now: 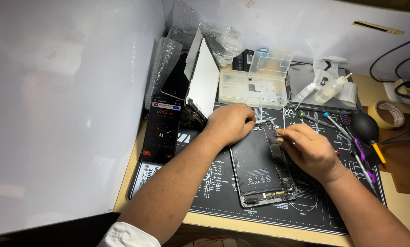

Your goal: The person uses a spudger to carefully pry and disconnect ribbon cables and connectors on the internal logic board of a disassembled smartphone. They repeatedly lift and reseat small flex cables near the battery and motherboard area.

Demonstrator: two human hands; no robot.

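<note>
An opened tablet (259, 170) lies face down on a black repair mat (223, 201), its black battery and circuit boards exposed. My left hand (230, 124) rests on the tablet's top left corner, fingers curled down on it. Its detached screen panel (204, 84) stands tilted up just left of that hand. My right hand (309, 148) sits on the tablet's right edge, fingertips pinched near the board strip; whether it holds a small part or tool I cannot tell.
A phone (161, 129) showing a running timer lies at the mat's left. A clear plastic parts box (253, 87) stands behind the tablet. Screwdrivers (358, 148), a black air blower (364, 126), squeeze bottles (329, 89) and a tape roll (388, 114) lie at right. White walls enclose left and back.
</note>
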